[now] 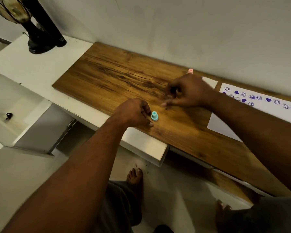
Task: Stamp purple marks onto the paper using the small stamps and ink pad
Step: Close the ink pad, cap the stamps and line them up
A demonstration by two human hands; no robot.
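A small teal stamp (154, 116) stands upright on the wooden tabletop (107, 78) near its front edge. My left hand (134, 113) is curled against the stamp's left side, thumb and fingertips at it. My right hand (190, 93) hovers low over the wood further back, blurred, fingers spread and pointing left with nothing visible in them. A pink stamp (190, 70) stands just behind that hand by the wall. The white paper (262, 113) lies to the right, partly under my right forearm, carrying several purple faces and hearts. I cannot see the ink pad.
A white flat piece (209, 82) lies by the wall beside the paper. A black vase (40, 39) stands on the white cabinet top (32, 68) at the left. The wall runs close behind the table. My bare feet (135, 177) are on the floor below.
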